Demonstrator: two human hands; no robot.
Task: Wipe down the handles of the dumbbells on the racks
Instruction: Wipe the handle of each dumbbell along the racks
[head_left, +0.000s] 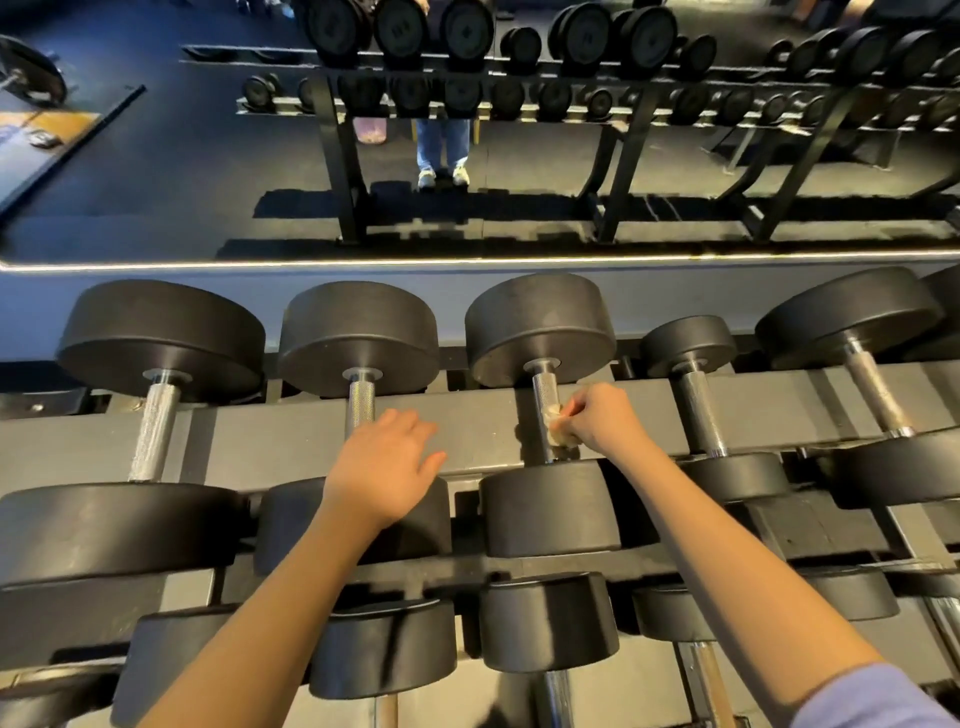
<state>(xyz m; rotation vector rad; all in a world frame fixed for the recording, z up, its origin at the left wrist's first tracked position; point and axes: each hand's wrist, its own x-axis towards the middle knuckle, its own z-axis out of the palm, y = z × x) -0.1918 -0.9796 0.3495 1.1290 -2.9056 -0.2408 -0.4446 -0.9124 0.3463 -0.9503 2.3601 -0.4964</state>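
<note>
I look down on a dark two-tier rack (483, 421) set below a wall mirror (156, 182), which reflects black gym flooring and more racks. A row of dumbbells lies across the top tier, and a lower row (548, 621) sits beneath my forearms. My right hand (597, 418) pinches a small pale cloth (558, 431) against the third dumbbell's handle (544, 392), near its front head. My left hand (384, 462) lies flat with relaxed fingers on the front rail, covering the lower end of the neighbouring handle (360, 402).
</note>
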